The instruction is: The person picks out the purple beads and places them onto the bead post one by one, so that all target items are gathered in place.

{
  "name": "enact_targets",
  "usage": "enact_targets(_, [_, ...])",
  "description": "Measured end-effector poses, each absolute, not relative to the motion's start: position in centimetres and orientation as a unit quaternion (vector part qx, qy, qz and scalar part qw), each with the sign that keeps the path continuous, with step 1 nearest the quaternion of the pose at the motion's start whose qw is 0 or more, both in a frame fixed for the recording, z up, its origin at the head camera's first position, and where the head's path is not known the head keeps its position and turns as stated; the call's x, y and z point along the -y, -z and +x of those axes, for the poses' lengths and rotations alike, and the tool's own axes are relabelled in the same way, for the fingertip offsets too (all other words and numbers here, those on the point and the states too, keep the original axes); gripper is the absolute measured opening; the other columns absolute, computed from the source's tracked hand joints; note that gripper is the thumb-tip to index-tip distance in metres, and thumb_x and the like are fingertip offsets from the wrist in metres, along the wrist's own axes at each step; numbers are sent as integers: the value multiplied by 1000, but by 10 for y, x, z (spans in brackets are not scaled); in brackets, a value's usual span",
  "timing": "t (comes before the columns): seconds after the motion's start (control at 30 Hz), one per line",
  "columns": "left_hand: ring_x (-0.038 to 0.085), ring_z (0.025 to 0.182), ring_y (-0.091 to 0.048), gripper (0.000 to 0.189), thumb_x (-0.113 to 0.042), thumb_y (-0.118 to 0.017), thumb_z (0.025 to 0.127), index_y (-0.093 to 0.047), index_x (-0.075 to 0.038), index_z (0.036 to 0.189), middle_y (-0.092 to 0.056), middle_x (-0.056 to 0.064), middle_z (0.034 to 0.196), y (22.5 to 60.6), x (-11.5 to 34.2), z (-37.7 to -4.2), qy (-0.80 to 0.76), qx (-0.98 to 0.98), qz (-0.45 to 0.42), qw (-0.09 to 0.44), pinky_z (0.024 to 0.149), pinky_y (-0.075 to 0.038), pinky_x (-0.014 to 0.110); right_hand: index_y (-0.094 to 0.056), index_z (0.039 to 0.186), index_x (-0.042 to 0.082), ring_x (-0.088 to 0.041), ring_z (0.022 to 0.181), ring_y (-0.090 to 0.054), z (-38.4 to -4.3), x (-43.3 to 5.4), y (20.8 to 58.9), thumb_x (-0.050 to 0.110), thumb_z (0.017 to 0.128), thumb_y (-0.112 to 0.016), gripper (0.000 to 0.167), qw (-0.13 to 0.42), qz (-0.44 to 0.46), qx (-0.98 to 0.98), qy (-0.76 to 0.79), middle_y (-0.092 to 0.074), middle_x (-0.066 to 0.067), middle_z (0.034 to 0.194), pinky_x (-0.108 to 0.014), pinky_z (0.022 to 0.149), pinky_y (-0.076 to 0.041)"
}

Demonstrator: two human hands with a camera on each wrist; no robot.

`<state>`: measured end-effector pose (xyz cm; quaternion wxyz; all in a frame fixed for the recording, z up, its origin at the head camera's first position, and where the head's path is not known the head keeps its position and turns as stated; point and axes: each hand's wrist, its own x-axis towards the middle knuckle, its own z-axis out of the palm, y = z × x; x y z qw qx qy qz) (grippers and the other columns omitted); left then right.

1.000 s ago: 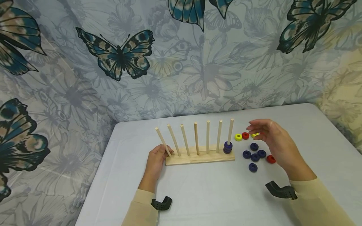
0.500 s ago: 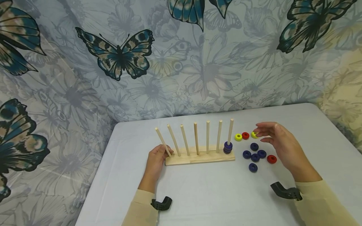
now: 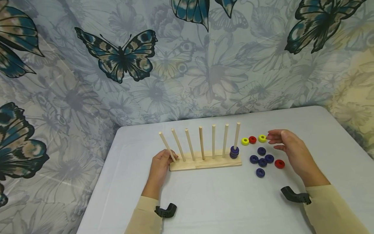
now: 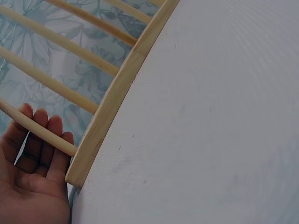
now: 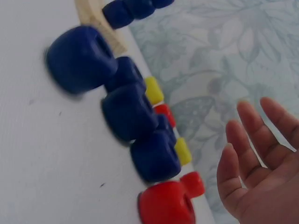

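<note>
A wooden peg stand [image 3: 205,163] with a row of upright pegs lies along the table. My left hand [image 3: 160,165] holds its left end, fingers curled behind the end peg [image 4: 37,128] in the left wrist view. Several dark blue rings [image 3: 234,152] are stacked low on the rightmost peg; the other pegs are bare. My right hand [image 3: 290,151] hovers over the table's right part, fingers spread and bent slightly, nothing in them. Left of it lie loose blue rings [image 3: 262,162], a red ring [image 3: 279,164] and a yellow ring [image 3: 262,138] near its fingertips.
Another yellow ring [image 3: 244,141] and a red ring [image 3: 252,140] lie just right of the stand. In the right wrist view, a small red ring [image 5: 192,184] sits behind a larger one. A white table [image 3: 210,201] stands against a butterfly-patterned wall covering [image 3: 187,74].
My right hand has drawn back to the right and slightly toward me, uncovering the yellow ring. My left hand and the stand have stayed in place.
</note>
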<state>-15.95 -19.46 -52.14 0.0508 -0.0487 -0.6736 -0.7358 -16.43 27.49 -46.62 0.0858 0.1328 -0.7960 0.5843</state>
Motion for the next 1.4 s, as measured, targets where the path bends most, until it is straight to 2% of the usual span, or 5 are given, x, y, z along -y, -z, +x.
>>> enact_targets(0.3, [23,100,-71,50,-26,-50,118,-64,20,102,-68,15,100,519,195,-159,733,676,-53,53,95,-59,34,-56,147,-2,-12,110,-61,-170,-282,491,36,119,-46,49,49,50,858,-509,-65,-18,133,-13,87,-47])
enact_targets(0.5, [23,100,-70,48,-23,-50,118,-63,21,103,-68,14,98,519,195,-159,736,674,-50,47,95,-59,33,-60,144,2,-25,109,-60,-172,-277,508,32,109,-71,47,37,60,903,-423,-68,-18,126,-15,82,-46])
enact_targets(0.6, [23,101,-70,48,-22,-51,118,-64,21,103,-68,11,98,517,195,-158,739,670,-48,46,95,-58,33,-61,142,1,-33,110,-63,-173,-274,512,25,104,-78,48,38,72,912,-403,-69,-18,124,-25,85,-49])
enact_targets(0.9, [23,102,-70,49,-23,-51,118,-64,21,102,-69,12,98,517,194,-157,737,673,-47,48,94,-59,32,-61,138,-6,-50,119,-60,-174,-269,512,10,99,-81,46,19,82,923,-376,-64,-28,129,-68,98,-50])
enact_targets(1.4, [23,101,-70,51,-27,-53,117,-64,21,102,-69,13,99,520,196,-159,738,671,-52,47,94,-59,33,-66,131,-3,-49,118,-60,-175,-266,516,10,101,-80,37,32,85,932,-350,-62,-25,128,-70,100,-49])
